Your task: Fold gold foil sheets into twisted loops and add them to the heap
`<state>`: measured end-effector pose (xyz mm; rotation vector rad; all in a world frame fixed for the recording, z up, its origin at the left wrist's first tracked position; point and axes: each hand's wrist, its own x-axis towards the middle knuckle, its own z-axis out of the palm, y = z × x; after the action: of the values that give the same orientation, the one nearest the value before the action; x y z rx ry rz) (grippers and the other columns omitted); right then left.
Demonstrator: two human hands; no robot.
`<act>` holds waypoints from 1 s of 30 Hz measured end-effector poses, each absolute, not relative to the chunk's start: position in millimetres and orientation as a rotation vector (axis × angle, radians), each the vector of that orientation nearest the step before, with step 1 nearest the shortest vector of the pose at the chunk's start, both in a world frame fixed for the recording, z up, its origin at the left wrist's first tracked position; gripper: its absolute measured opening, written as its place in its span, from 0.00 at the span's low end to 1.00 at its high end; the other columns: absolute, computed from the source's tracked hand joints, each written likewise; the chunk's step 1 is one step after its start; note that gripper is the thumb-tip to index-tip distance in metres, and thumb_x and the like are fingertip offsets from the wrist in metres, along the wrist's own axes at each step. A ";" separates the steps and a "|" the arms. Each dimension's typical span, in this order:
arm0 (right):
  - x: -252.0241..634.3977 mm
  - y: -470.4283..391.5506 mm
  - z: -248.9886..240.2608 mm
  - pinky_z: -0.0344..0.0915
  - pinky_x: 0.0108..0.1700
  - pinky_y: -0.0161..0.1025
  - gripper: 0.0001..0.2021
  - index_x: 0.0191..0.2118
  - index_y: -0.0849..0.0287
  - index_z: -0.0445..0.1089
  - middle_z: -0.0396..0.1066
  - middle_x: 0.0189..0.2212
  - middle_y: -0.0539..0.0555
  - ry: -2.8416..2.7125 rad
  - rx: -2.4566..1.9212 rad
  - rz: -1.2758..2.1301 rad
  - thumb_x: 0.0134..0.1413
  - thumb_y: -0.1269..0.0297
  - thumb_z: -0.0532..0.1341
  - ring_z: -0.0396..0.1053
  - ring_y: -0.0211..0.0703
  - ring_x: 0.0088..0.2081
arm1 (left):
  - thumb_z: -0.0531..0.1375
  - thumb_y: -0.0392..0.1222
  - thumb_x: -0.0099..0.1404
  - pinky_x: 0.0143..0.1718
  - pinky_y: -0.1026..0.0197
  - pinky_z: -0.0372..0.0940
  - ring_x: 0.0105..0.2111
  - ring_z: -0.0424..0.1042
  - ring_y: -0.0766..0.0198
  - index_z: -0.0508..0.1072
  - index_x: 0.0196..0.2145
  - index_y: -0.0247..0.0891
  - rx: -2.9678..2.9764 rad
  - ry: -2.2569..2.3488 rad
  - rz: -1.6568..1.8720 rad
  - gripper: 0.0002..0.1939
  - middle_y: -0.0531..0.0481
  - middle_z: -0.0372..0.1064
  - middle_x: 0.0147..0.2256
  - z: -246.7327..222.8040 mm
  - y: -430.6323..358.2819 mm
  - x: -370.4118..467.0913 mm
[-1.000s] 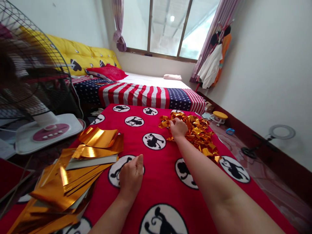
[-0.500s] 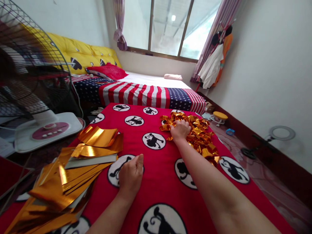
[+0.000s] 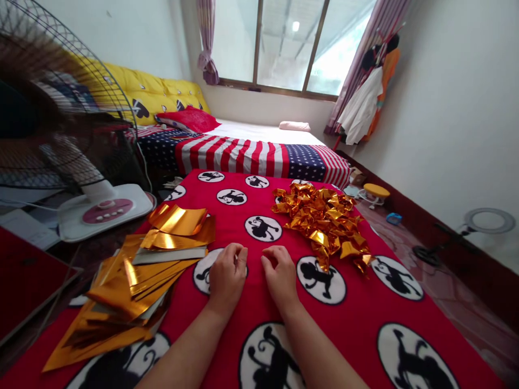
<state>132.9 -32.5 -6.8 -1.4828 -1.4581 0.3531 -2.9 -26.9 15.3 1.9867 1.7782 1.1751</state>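
My left hand (image 3: 227,274) rests on the red cloth (image 3: 251,302) with its fingers curled in, and nothing shows in it. A short gap away, my right hand (image 3: 280,276) is also loosely curled with its thumb near the forefinger; no object is visible in it. Left of my left hand lies a fanned stack of shiny gold foil paper (image 3: 135,286), some sheets showing a pale back. Beyond my right hand, to the right, spreads a heap of folded, crumpled gold foil pieces (image 3: 324,216). Neither hand touches the stack or the heap.
A floor fan (image 3: 107,208) with a white base stands at the left, its blades blurred. Behind the cloth-covered table is a bed (image 3: 243,156) under a window. On the right floor are a yellow stool (image 3: 376,190) and a ring light (image 3: 490,220) on a stand.
My right hand has come back from the foil heap toward me and now lies beside my left hand. The left hand stays curled on the cloth. The view has shifted slightly.
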 end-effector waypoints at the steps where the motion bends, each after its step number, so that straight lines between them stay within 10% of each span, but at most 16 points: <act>1: 133.2 -31.7 -6.4 0.63 0.42 0.40 0.05 0.32 0.57 0.71 0.70 0.33 0.52 -1.467 -1.481 0.350 0.52 0.73 0.58 0.67 0.44 0.38 | 0.50 0.45 0.70 0.39 0.61 0.60 0.36 0.70 0.59 0.68 0.34 0.39 2.034 1.752 1.257 0.12 0.47 0.71 0.33 18.0 -26.3 -4.8; 6: 131.4 -29.9 -1.9 0.62 0.41 0.39 0.06 0.28 0.57 0.70 0.70 0.31 0.52 -1.510 -1.496 0.334 0.52 0.73 0.58 0.67 0.44 0.36 | 0.54 0.44 0.67 0.56 0.50 0.54 0.53 0.63 0.51 0.70 0.45 0.37 2.212 1.947 1.476 0.13 0.41 0.68 0.51 40.0 -15.7 -28.8; 13: 129.8 -32.2 -2.0 0.61 0.40 0.38 0.07 0.26 0.57 0.69 0.69 0.30 0.52 -1.516 -1.510 0.342 0.51 0.73 0.58 0.66 0.43 0.35 | 0.54 0.48 0.64 0.63 0.41 0.40 0.67 0.39 0.43 0.52 0.64 0.26 2.230 2.422 0.931 0.36 0.31 0.47 0.65 37.7 16.8 -79.1; 17: 130.0 -32.2 -1.4 0.61 0.40 0.38 0.07 0.26 0.57 0.70 0.70 0.30 0.52 -1.522 -1.505 0.345 0.51 0.73 0.58 0.66 0.43 0.35 | 0.54 0.51 0.63 0.59 0.38 0.49 0.61 0.54 0.39 0.46 0.66 0.24 2.111 2.429 0.555 0.42 0.27 0.58 0.60 23.1 31.9 -93.4; 24: 130.4 -32.9 0.0 0.61 0.41 0.39 0.07 0.26 0.56 0.70 0.70 0.30 0.52 -1.518 -1.492 0.350 0.51 0.74 0.58 0.66 0.43 0.35 | 0.45 0.39 0.67 0.45 0.49 0.61 0.45 0.71 0.45 0.75 0.47 0.28 2.226 2.417 0.494 0.22 0.33 0.72 0.46 15.3 35.9 -104.2; 30: 130.8 -33.3 1.3 0.62 0.41 0.38 0.07 0.26 0.56 0.70 0.70 0.29 0.52 -1.512 -1.480 0.362 0.51 0.73 0.59 0.67 0.43 0.35 | 0.52 0.50 0.65 0.28 0.56 0.58 0.30 0.72 0.47 0.79 0.36 0.35 1.891 2.629 0.765 0.20 0.37 0.74 0.28 17.4 29.4 -109.2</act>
<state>130.8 -33.3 1.3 -1.4804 -1.5123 0.3624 -109.2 29.4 17.4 1.8913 2.6294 0.7647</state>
